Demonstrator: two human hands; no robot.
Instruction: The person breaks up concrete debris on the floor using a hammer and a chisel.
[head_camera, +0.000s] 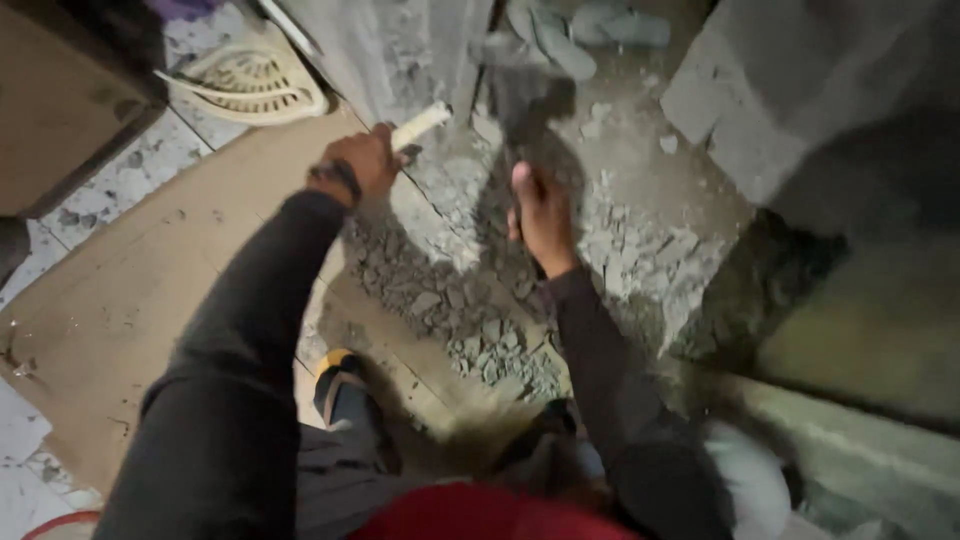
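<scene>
The left hand (362, 160) is clenched on a pale chisel (422, 124), long axis slanting up-right toward the concrete wall (390, 50). The right hand (543, 215) grips a hammer (520, 95), blurred, just right of the chisel, above the rubble (450, 300).

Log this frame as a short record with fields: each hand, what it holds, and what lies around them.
left hand: left hand gripping a pale tool handle, tip toward the grey wall
right hand: right hand closed on a dark hammer, blurred
ground: grey rubble piled between the hands
beside: brown board under the left arm; white slotted basket at upper left
far right: broken concrete block
</scene>
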